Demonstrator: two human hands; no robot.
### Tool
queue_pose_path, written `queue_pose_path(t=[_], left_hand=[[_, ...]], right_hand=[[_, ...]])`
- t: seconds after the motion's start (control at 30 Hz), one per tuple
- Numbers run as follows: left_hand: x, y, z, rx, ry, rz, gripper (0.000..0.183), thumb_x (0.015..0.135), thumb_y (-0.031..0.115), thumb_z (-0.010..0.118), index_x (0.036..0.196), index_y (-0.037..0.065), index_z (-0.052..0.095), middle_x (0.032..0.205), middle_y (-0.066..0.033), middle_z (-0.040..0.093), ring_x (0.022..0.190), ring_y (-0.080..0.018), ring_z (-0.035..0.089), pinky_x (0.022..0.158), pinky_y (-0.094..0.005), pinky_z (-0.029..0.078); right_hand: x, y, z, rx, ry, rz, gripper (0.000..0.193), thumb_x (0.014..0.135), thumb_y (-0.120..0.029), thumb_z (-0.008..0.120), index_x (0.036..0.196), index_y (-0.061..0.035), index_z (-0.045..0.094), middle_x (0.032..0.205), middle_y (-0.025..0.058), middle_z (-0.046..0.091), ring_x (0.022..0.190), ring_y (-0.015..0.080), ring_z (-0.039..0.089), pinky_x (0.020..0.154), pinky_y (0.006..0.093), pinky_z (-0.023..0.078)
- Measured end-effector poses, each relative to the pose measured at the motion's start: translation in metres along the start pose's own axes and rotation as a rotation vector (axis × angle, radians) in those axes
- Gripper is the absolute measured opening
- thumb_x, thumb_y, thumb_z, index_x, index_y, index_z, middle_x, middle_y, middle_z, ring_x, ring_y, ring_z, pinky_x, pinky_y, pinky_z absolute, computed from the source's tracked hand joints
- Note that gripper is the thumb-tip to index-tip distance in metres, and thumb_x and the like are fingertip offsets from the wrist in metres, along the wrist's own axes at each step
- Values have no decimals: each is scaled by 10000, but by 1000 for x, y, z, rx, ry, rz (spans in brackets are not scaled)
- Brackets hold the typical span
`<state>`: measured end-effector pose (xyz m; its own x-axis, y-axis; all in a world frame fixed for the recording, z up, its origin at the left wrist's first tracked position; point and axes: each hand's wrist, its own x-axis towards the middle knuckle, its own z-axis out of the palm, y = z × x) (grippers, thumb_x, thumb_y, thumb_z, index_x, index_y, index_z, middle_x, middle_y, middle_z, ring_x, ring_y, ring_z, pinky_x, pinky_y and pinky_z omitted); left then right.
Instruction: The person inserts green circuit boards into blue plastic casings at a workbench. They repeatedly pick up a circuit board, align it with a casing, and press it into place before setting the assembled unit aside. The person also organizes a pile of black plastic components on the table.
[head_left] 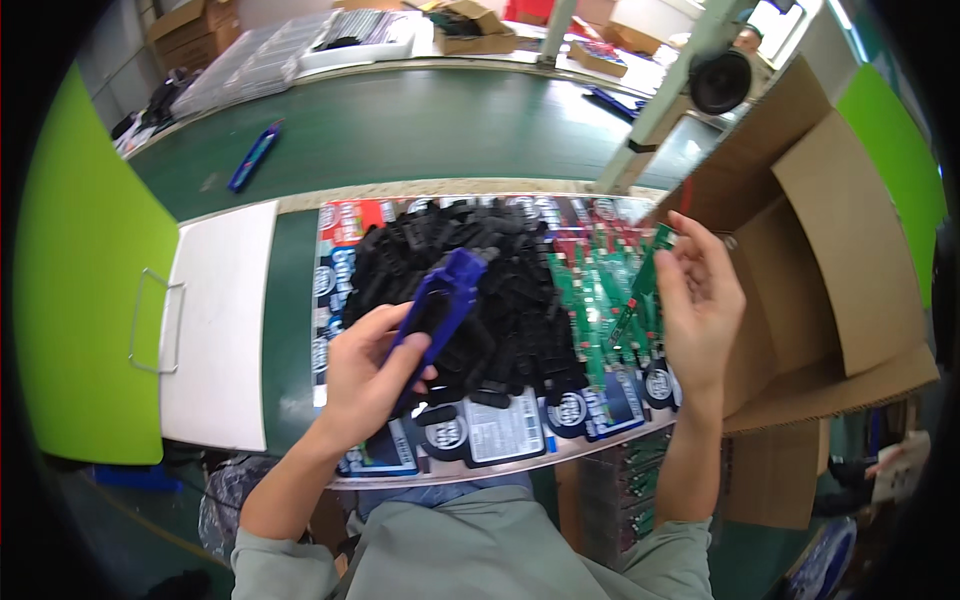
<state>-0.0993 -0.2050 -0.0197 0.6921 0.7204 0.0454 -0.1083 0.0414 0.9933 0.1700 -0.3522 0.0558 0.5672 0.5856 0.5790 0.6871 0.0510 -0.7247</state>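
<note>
My left hand [365, 375] grips a long blue plastic housing [450, 285], tilted with its hollow inner side showing, above a heap of small black plastic parts [510, 320]. Between the thumb and fingers of my right hand [700, 290] is a narrow green circuit board [645, 275], slanting down to the left. Below it, several more green circuit boards [595, 310] lie spread at the right of the printed sheet [555, 450]. Both the heap and the boards rest on that sheet.
An open cardboard box [850, 260] stands at the right, close to my right hand. Beyond the work surface runs a green conveyor belt [350, 135], carrying a blue housing [255, 157] at the left. A white board [218, 330] and a bright green panel [95, 290] stand at the left.
</note>
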Motion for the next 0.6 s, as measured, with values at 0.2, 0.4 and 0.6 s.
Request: queue_pose_path(t=[0.2, 0.4, 0.6], left_hand=[[2, 0, 1, -153, -47, -77, 383, 1032, 95, 628, 1394, -15, 569, 1058, -79, 686, 819, -111, 681, 657, -254, 580], [0, 2, -2, -262, -67, -57, 460, 1102, 244, 493, 1486, -8, 475, 1093, -107, 712, 899, -143, 697, 766, -293, 592], [-2, 0, 0, -268, -33, 7, 398, 1111, 203, 482, 1436, -18, 546, 1128, -57, 699, 928, -69, 647, 786, -241, 562]], right_hand=[[-27, -37, 35, 389, -94, 131, 309, 954, 76, 618, 1260, 78, 573, 1040, 91, 635, 804, 91, 627, 674, 218, 510], [-47, -62, 82, 603, -149, 137, 330, 914, 145, 645, 1224, 65, 567, 986, 87, 616, 792, 119, 675, 672, 221, 535], [-58, -60, 103, 589, -237, 72, 288, 925, 123, 652, 1201, 69, 588, 1015, 111, 655, 827, 129, 694, 718, 242, 567]])
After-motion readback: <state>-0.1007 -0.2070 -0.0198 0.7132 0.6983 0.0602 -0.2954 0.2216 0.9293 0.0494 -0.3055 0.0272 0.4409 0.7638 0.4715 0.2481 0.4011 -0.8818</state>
